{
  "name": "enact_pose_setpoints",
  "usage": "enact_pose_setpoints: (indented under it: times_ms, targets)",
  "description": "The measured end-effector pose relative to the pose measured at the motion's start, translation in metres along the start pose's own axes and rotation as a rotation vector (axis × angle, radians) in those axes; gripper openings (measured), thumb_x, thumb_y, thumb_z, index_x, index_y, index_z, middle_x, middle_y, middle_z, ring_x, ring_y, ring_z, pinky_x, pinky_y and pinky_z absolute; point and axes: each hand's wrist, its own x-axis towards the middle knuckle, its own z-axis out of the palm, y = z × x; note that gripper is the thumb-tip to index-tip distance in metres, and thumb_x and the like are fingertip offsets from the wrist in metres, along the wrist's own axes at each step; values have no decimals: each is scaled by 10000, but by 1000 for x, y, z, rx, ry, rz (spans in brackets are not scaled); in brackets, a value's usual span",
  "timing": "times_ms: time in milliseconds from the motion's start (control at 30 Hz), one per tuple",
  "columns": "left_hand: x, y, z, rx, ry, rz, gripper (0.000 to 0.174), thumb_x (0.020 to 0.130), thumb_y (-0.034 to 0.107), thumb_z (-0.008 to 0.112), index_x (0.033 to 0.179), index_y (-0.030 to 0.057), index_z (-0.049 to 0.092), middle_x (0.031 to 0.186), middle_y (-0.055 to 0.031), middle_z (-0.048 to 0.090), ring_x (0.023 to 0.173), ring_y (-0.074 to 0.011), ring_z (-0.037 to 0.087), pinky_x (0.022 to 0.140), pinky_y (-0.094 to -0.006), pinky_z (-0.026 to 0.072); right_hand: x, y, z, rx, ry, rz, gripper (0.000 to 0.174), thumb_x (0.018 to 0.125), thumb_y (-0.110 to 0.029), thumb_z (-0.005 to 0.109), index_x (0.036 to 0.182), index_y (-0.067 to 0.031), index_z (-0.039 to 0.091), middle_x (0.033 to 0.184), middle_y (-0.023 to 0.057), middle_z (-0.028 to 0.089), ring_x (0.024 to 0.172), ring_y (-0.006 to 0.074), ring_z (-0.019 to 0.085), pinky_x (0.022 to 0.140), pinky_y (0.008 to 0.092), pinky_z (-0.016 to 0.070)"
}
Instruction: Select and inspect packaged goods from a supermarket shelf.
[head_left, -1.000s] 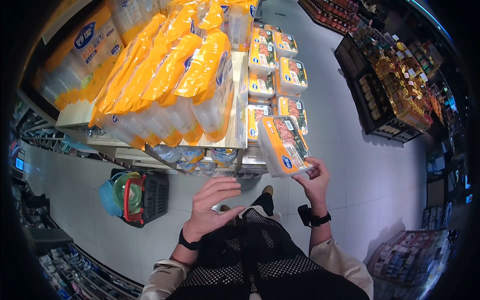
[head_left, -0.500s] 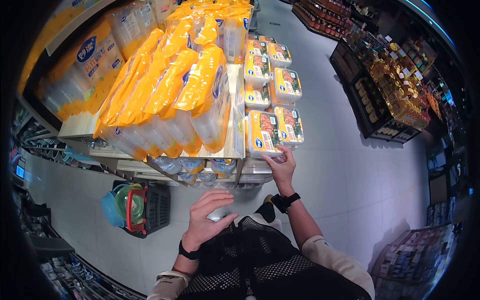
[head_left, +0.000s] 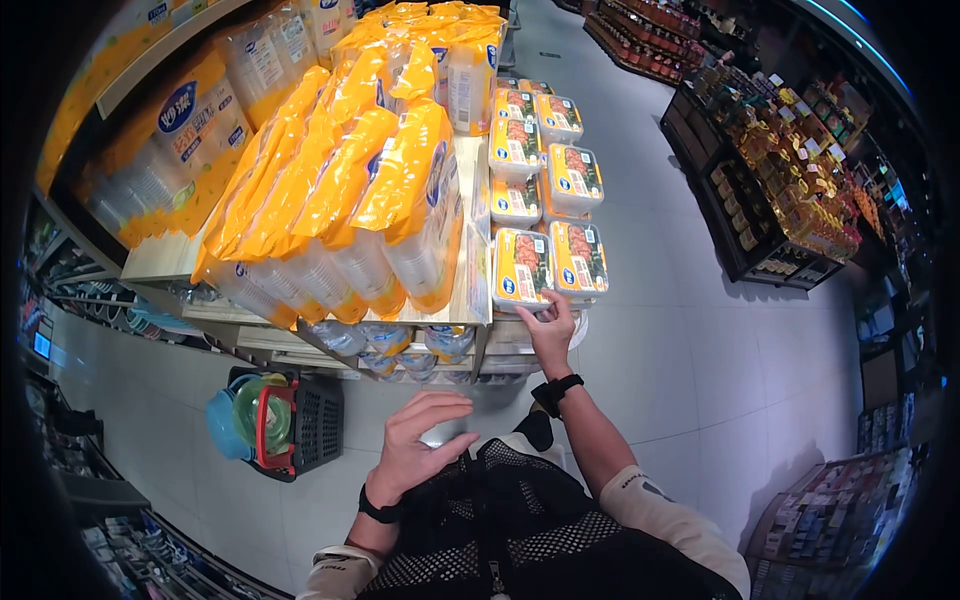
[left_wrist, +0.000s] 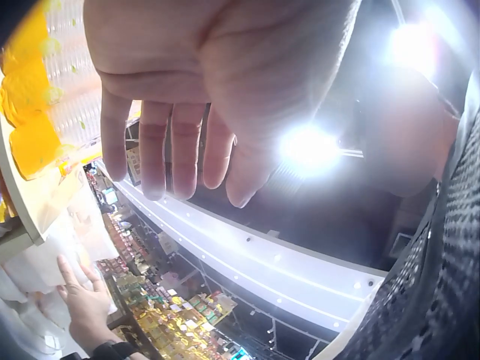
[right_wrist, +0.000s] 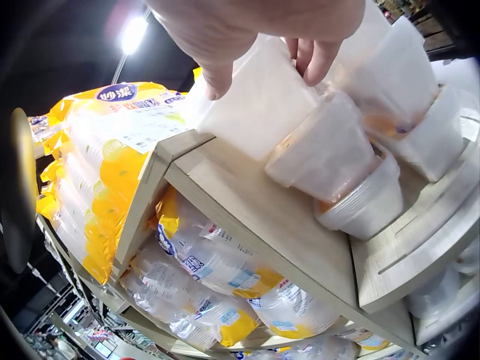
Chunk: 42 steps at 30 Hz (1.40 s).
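A pack of clear plastic food containers [head_left: 522, 268] with an orange-and-black printed sleeve sits at the near left of similar packs on the shelf end. My right hand [head_left: 550, 330] grips its near end. In the right wrist view the thumb lies along one side of the whitish container [right_wrist: 259, 101], and the fingertips [right_wrist: 321, 64] lie at its other side. A neighbouring pack [head_left: 579, 262] stands close on the right. My left hand [head_left: 420, 440] hovers before the torso with nothing in it, fingers loosely bent and thumb apart.
Orange bags of plastic cups [head_left: 390, 190] crowd the shelf top [head_left: 470, 200] on the left. More bagged cups [right_wrist: 210, 255] fill the shelf below. A black basket with a red handle [head_left: 272, 425] holds basins on the floor. A dark display stand [head_left: 750, 200] is across the aisle.
My right hand has moved left and forward with the pack, bringing it down from in front of the stack into the near left place beside the other pack. The left hand stays about where it was.
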Motion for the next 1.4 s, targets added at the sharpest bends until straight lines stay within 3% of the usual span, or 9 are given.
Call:
enact_pose_setpoints:
  times_ms: [233, 567, 667, 833, 900, 1033, 1100, 1133, 1400]
  targets:
    - [29, 40, -31, -483, -25, 187, 295, 931, 225, 721, 1059, -40, 731, 1085, -177, 738, 1076, -356, 690, 954, -458, 517, 3, 21, 4, 109, -78, 65, 528, 823, -9, 814, 1278, -37, 547, 1170, 100, 647, 1110, 173, 636, 931, 297, 517]
    - [29, 33, -17, -590, -45, 90, 320, 900, 228, 764, 1058, -48, 727, 1041, -187, 743, 1034, -339, 698, 932, -443, 525, 5, 20, 10, 330, -47, 123, 700, 892, 102, 629, 1512, -45, 339, 1463, 212, 474, 1327, 252, 516, 1110, 388, 431]
    - [26, 41, -23, -540, -10, 87, 396, 909, 362, 762, 1050, -7, 723, 969, -175, 742, 970, -372, 702, 854, -472, 563, -15, -5, 1, 316, 8, 205, 714, 900, 113, 606, 1534, -39, 316, 1495, 215, 456, 1341, 266, 510, 1110, 390, 432]
    - [41, 91, -39, -841, 154, 329, 422, 1013, 392, 582, 997, -12, 704, 940, -178, 718, 940, -389, 674, 925, -511, 523, -60, -18, -35, 206, -31, 335, 649, 909, 84, 620, 1501, 0, 369, 1509, 189, 456, 1314, 268, 548, 1063, 363, 458]
    - [59, 118, -48, -938, 14, 536, 453, 1033, 512, 521, 1083, 80, 649, 1016, -103, 623, 1136, -326, 574, 959, -547, 493, -67, 8, -47, 202, -8, 294, 540, 916, 74, 630, 1428, 13, 470, 1432, 163, 534, 1175, 205, 626, 966, 307, 510]
    - [-29, 128, -70, -931, 129, 492, 427, 1021, 493, 537, 1080, 86, 650, 1005, -97, 631, 1122, -321, 578, 961, -540, 488, -75, 10, -61, 124, -2, 376, 373, 930, 32, 658, 1297, 9, 594, 1228, 96, 663, 947, 97, 642, 832, 260, 533]
    - [24, 157, 62, -946, 160, 479, 409, 1014, 480, 548, 1078, 90, 651, 997, -93, 636, 1112, -318, 581, 962, -535, 484, -80, 6, -64, 117, -31, 368, 369, 931, 24, 660, 1294, 9, 597, 1186, 90, 680, 931, 98, 648, 826, 263, 535]
    - [-16, 127, -62, -957, 174, 472, 401, 1010, 474, 553, 1076, 92, 651, 993, -91, 638, 1107, -316, 582, 963, -533, 482, -82, -13, -61, 117, -37, 351, 365, 933, 15, 662, 1292, 10, 600, 1144, 84, 698, 915, 99, 653, 819, 265, 537]
    - [-14, 125, -66, -1058, 199, 493, 334, 979, 425, 596, 1068, 108, 655, 963, -76, 659, 1070, -302, 592, 967, -514, 469, -94, -50, -78, 88, -119, 278, 311, 957, -5, 627, 1266, 30, 625, 1026, 91, 724, 941, 126, 684, 875, 287, 551]
